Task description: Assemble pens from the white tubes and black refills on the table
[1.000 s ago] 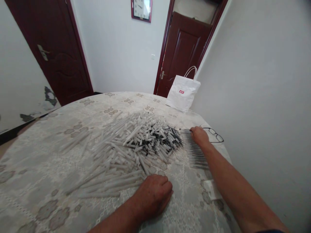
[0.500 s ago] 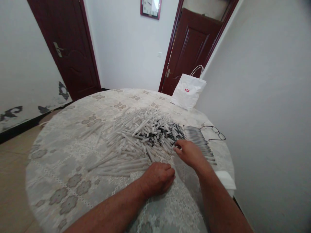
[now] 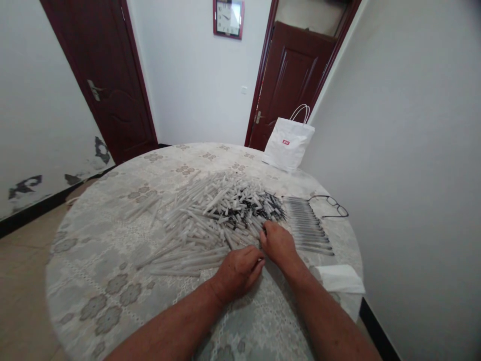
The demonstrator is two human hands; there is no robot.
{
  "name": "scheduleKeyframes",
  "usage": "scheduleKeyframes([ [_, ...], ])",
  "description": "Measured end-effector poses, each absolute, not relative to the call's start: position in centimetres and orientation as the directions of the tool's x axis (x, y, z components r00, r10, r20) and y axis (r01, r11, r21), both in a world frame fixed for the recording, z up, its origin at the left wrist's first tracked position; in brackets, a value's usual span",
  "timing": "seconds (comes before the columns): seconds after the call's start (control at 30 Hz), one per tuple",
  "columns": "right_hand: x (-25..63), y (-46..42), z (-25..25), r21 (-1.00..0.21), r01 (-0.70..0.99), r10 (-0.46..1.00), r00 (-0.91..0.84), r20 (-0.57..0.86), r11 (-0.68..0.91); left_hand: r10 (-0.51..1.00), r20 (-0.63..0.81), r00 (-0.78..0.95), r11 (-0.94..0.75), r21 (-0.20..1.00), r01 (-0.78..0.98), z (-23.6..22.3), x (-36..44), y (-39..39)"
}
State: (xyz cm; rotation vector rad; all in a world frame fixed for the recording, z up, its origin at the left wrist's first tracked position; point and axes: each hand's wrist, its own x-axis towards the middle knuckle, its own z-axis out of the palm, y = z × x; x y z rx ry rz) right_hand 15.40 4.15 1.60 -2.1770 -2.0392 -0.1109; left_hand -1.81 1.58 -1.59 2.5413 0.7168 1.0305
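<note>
A heap of loose pen parts (image 3: 199, 215), with pale tubes, small white pieces and dark slender pieces, lies across the middle of the table. At its near edge my left hand (image 3: 242, 271) rests with fingers curled closed; whatever is inside them is hidden. Just right of it, my right hand (image 3: 278, 244) is closed at the heap's right front edge, thumb and fingers pinched together. Its fingertips are too small and covered to show what they hold. Beyond my right hand lies a neat row of slim grey pens (image 3: 308, 223), side by side.
The round table has a patterned cloth (image 3: 86, 260). Black-framed glasses (image 3: 334, 206) lie beyond the pen row. A folded white tissue (image 3: 340, 279) lies at the right edge. A white paper bag (image 3: 288, 145) stands at the back, by the right wall.
My right hand has come from the pen row back left to the heap, close beside my left hand. My left hand has stayed nearly in place, closed. The camera view has shifted.
</note>
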Motion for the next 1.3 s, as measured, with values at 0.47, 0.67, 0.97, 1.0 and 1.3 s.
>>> scheduleKeyframes([
  [0.47, 17.1, 3.7, 3.4, -0.745, 0.611, 0.789, 0.305, 0.534, 0.268, 0.894, 0.275, 0.355, -0.369, 0.901, 0.23, -0.2, -2.5, 1.6],
  [0.67, 15.1, 4.0, 1.5, -0.925, 0.237, 0.95, 0.024, 0.31, 0.296, 0.963, 0.091, 0.255, -0.045, 0.983, -0.18, 0.8, -2.5, 2.3],
  [0.97, 15.8, 3.6, 2.1, -0.782, 0.479, 0.917, -0.198, 0.345, 0.398, 0.979, 0.089, 0.183, -0.053, 0.979, -0.195, 0.4, -2.7, 2.9],
  [1.0, 16.3, 3.8, 2.3, -0.746, 0.539, 0.912, -0.117, 0.393, 0.391, 0.979, 0.094, 0.181, -0.062, 0.983, -0.175, 0.5, -2.6, 2.8],
  [1.3, 21.2, 6.2, 1.0, -0.431, 0.902, 0.857, 0.234, 0.459, -0.016, 0.975, 0.101, 0.196, -0.085, 0.992, -0.089, 0.9, -2.2, 2.6],
])
